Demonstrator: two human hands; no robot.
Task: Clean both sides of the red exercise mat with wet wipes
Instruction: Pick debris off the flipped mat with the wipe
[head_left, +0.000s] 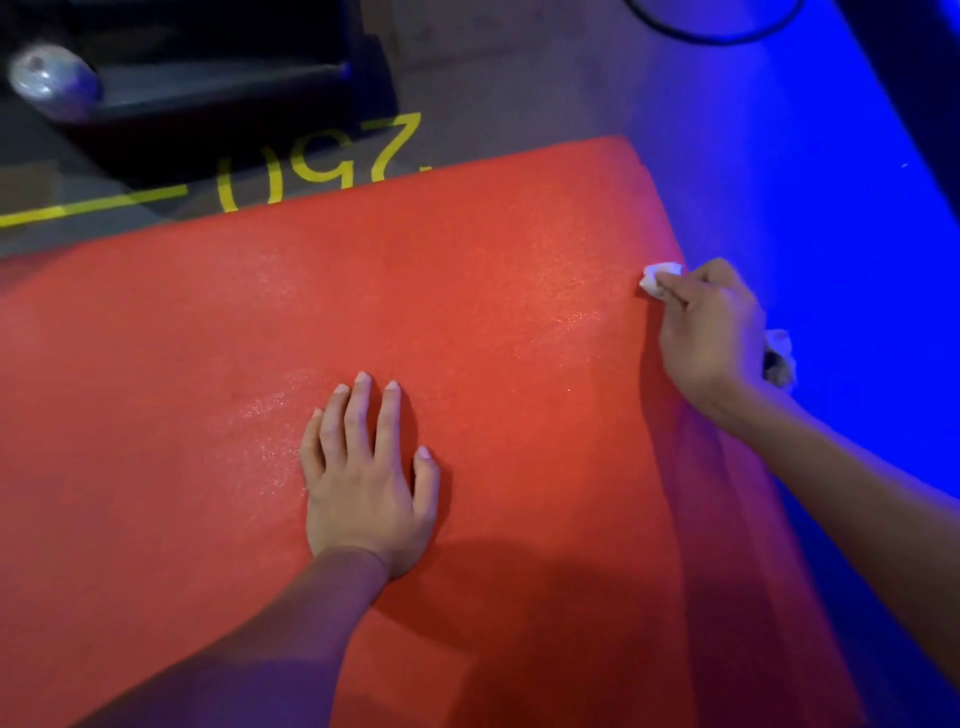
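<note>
Two hands work the red exercise mat (467, 312) spread on the floor: left hand (363, 483) pressed flat, fingers straight; right hand (709, 332) pinching a wet wipe (658, 278) at the mat's edge, where overlapping strokes would serve best.

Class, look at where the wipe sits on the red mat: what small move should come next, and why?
Probably a stroke inward from the edge. The right hand pinches the wet wipe at the red mat's right edge, the left hand presses flat to steady it, and only patches near the middle glisten.
</note>
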